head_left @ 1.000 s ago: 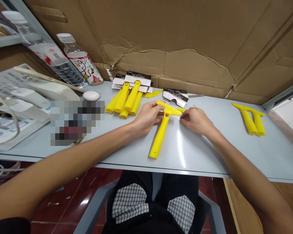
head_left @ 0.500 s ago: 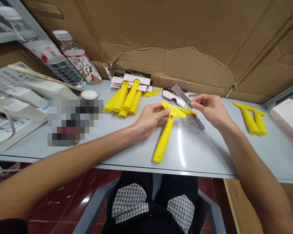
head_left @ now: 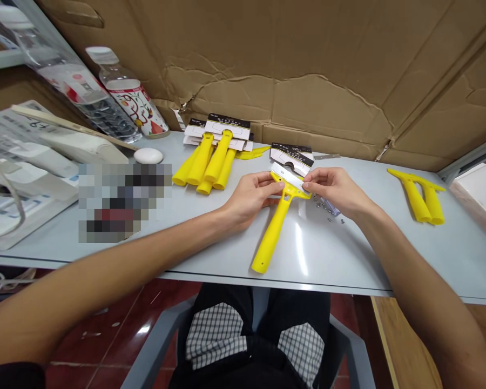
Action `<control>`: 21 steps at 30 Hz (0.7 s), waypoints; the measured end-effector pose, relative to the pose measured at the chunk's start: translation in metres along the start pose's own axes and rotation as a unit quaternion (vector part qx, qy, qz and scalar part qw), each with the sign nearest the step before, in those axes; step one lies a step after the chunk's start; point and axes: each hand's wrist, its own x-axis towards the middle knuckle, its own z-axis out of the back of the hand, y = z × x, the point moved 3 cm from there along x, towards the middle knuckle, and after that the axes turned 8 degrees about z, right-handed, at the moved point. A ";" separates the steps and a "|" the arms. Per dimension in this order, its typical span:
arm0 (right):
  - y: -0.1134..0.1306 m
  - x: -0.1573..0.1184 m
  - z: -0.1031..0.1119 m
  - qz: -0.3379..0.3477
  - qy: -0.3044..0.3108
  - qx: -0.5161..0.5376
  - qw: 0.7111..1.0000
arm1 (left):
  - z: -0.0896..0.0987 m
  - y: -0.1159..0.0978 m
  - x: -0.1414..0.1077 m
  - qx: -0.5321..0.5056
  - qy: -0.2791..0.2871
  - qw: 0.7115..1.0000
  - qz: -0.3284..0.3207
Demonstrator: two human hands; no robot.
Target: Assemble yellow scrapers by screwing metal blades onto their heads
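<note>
My left hand (head_left: 256, 195) pinches the head of a yellow scraper handle (head_left: 272, 232), whose grip slants down toward the table's front edge. A flat metal blade (head_left: 289, 179) lies against the top of that head. Closed on the blade's right end are the thumb and fingers of my right hand (head_left: 328, 186). Small screws (head_left: 321, 204) are scattered just below my right hand, beside a partly hidden clear purplish piece (head_left: 331, 208). Behind the head lie printed cards (head_left: 291, 154) in black and white.
Several yellow scrapers with cards (head_left: 210, 162) lie at the back left. Two yellow handles (head_left: 421, 197) rest at the right. Bottles (head_left: 133, 102), a white oval object (head_left: 148, 156) and papers (head_left: 32, 205) crowd the left. Cardboard (head_left: 275, 65) walls off the back.
My right hand has brought the blade down and left onto the head of the yellow handle. Before, it held the blade raised above. My left hand keeps its hold.
</note>
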 end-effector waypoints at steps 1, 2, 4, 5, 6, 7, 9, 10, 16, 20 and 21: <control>0.000 0.000 0.000 -0.001 0.001 0.002 1.000 | 0.000 0.000 0.000 -0.001 0.001 1.000 -0.002; 0.001 -0.001 0.000 -0.003 0.002 0.003 1.000 | -0.001 0.000 0.000 -0.003 0.002 1.000 -0.004; 0.002 -0.001 0.000 -0.015 0.001 0.000 1.000 | -0.001 -0.001 -0.001 -0.005 0.004 1.000 -0.008; 0.003 -0.002 0.000 -0.022 0.003 -0.001 1.000 | -0.001 -0.001 -0.001 -0.004 0.004 1.000 -0.009; 0.004 -0.002 -0.001 -0.026 0.007 -0.003 1.000 | -0.001 -0.001 -0.002 -0.001 0.001 1.000 -0.008; 0.005 -0.003 -0.002 -0.026 0.013 -0.002 1.000 | -0.001 -0.001 -0.002 0.002 -0.004 1.000 -0.006; 0.007 -0.004 -0.005 -0.021 0.023 0.001 1.000 | 0.000 -0.001 -0.002 0.005 -0.017 1.000 -0.002; 0.008 -0.004 -0.007 -0.018 0.025 0.003 1.000 | 0.000 0.000 -0.002 0.005 -0.023 1.000 0.000; 0.009 -0.005 -0.011 -0.019 0.031 0.012 0.999 | 0.000 -0.001 -0.002 -0.006 -0.037 0.999 -0.002; 0.008 -0.005 -0.015 -0.025 0.041 0.036 0.998 | -0.002 0.001 -0.004 -0.020 -0.061 0.998 0.007; 0.007 -0.006 -0.016 -0.030 0.044 0.045 0.998 | -0.002 0.001 -0.005 -0.023 -0.070 0.997 0.010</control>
